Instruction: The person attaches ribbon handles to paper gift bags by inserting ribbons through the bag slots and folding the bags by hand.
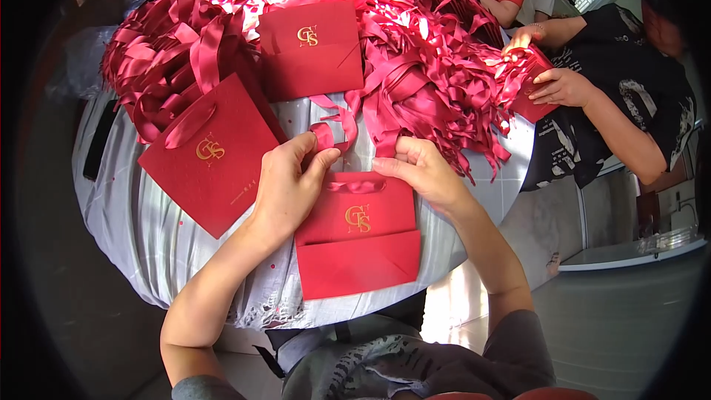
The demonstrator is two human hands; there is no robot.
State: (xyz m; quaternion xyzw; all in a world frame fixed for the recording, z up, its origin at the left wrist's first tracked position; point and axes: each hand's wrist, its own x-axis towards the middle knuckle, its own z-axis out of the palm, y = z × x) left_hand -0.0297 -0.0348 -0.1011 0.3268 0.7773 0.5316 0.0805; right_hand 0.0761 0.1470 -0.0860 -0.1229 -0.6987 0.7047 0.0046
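Just above a small red paper gift bag (358,258), my two hands are raised close together. My left hand (287,181) is closed, with thumb and forefinger pinching a red satin ribbon (348,124) that curls up between the hands. Thumb and fingers of my right hand (429,170) pinch another stretch of red ribbon (386,133) hanging from the heap. Whether both are one ribbon I cannot tell. The small bag lies flat with its bottom folded up, a gold emblem on its front and a short ribbon across its top edge.
A larger red bag (215,159) lies at left, another folded bag (311,52) farther back. A big heap of ribboned bags (437,67) covers the far side of the round table's white cloth (159,252). At right, a co-worker's hands (566,89) hold red bags (535,96).
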